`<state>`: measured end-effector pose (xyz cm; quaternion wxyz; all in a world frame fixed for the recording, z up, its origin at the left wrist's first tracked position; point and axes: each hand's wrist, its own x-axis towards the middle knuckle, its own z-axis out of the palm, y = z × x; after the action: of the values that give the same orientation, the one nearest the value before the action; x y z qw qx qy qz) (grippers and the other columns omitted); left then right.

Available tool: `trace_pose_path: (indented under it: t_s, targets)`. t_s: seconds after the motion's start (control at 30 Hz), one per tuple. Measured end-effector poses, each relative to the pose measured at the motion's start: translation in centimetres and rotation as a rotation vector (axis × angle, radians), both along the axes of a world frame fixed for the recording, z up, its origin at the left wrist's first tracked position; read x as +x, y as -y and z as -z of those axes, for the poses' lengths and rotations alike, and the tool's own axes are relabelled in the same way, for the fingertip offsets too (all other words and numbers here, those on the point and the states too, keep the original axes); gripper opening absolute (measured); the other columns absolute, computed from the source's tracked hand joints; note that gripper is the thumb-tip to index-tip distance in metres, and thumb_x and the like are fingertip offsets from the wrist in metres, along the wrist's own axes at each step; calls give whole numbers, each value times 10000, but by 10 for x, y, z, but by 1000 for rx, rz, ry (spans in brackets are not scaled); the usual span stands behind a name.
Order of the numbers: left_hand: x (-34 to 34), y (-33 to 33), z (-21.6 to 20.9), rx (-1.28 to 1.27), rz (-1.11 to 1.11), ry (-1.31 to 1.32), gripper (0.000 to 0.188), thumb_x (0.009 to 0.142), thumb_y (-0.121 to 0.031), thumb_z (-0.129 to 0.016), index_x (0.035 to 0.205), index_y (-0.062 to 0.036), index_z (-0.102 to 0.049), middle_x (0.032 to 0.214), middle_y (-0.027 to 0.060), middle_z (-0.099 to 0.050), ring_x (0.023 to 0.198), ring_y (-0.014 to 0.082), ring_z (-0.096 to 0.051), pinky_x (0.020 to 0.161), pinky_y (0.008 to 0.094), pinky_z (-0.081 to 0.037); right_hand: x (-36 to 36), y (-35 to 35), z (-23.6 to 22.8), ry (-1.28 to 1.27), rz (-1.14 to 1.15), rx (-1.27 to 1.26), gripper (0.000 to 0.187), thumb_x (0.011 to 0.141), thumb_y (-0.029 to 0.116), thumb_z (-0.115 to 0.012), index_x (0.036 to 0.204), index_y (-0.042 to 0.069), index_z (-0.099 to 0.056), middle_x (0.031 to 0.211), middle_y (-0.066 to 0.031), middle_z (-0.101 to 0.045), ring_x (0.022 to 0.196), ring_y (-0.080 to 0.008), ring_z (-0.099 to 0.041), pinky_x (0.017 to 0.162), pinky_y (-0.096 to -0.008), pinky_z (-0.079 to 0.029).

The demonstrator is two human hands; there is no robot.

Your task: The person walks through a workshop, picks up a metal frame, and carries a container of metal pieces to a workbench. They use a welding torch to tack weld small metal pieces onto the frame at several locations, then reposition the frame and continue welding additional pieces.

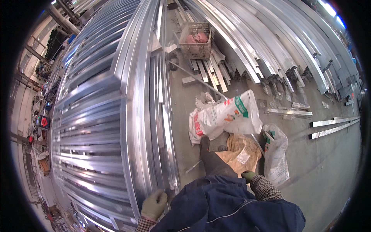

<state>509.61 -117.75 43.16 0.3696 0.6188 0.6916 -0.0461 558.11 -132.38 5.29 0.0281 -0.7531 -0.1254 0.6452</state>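
Note:
My left hand (154,204), in a pale work glove, hovers by the near end of the long silver metal profiles (136,154). Its fingers are curled in, slightly blurred, and nothing shows in them. My right hand (248,176), gloved and with a checked cuff, hangs at my right side next to a crumpled brown sack (244,151). Its fingers are mostly hidden, so I cannot see whether they hold anything. My foot is beside a large white woven sack (226,118) lying on the floor. Another white sack (276,154) slumps to its right.
A rack of parallel silver bars (91,127) fills the left. Ahead, a plastic crate (196,40) with reddish material rests on short metal offcuts. Long profiles (247,34) are stacked at the far right. Two loose bars (334,128) lie on the floor at right.

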Motion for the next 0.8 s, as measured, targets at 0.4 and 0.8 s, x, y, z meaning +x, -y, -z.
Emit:
trace_pose_path:
  t_s: [0.4,0.8]
  targets:
    - [50,-362,-118,802,-166,-131,522,1066,-226,-617,1530,4,-550,1511,191,-610,1432,300,-554,1216,438,-414,132,-413,65,534,-176,559,372,969,298,-652,1178,0,-730,1041,-193,-786,958,-330,-753,869,-440,-576]
    - [49,-671,-96,679,105,-408,858,1019,-554,-662,1634,-19,-393,1648,219,-459,1540,354,-424,1280,473,-334,171,-503,60,367,-177,416,510,929,407,-661,1241,12,-745,1145,-251,-774,1130,-397,-740,964,-454,-570]
